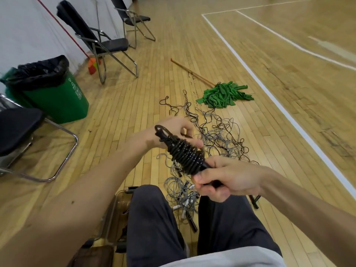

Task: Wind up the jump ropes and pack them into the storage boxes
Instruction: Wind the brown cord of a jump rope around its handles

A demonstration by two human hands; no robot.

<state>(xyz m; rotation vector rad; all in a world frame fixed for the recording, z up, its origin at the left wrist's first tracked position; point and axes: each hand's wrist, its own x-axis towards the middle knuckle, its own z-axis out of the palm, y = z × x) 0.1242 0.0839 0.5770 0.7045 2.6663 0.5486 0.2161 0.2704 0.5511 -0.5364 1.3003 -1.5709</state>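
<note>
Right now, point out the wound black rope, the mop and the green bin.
wound black rope (185, 155), head view, on the middle coils.
mop (224, 95), head view, on its green strips.
green bin (57, 101), head view, on its front wall.

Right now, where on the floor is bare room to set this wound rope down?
Bare boards lie between the green bin and the tangle of ropes, left of the wound rope. More lie between the tangle and the white line. Straight ahead is crowded: the tangle reaches the mop.
</note>
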